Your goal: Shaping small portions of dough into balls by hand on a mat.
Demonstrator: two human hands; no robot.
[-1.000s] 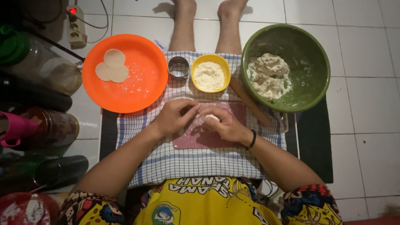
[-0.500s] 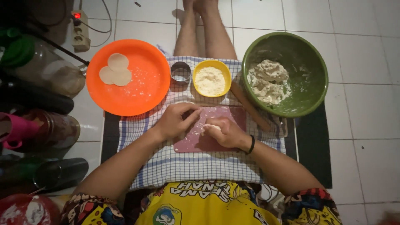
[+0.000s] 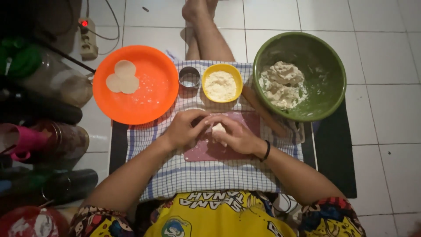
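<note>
A small lump of pale dough (image 3: 218,129) sits between my two hands over a pink board (image 3: 206,151) on a checked cloth (image 3: 193,175). My left hand (image 3: 186,128) curls against the dough from the left. My right hand (image 3: 237,136), with a black band at the wrist, cups it from the right. Both hands press on the lump together. Beyond them stand a round metal cutter (image 3: 189,77) and a yellow bowl of flour (image 3: 222,82).
An orange plate (image 3: 144,94) with three flat dough rounds (image 3: 122,77) lies at the left. A green bowl (image 3: 324,66) holding a mass of dough (image 3: 283,83) is at the right, a wooden rolling pin (image 3: 265,112) beside it. Jars and bottles crowd the left edge; a power strip (image 3: 87,37) lies behind.
My view has shifted slightly, so the bowls and plate sit lower in frame. My hands stay closed around the dough lump, working it in place over the pink board.
</note>
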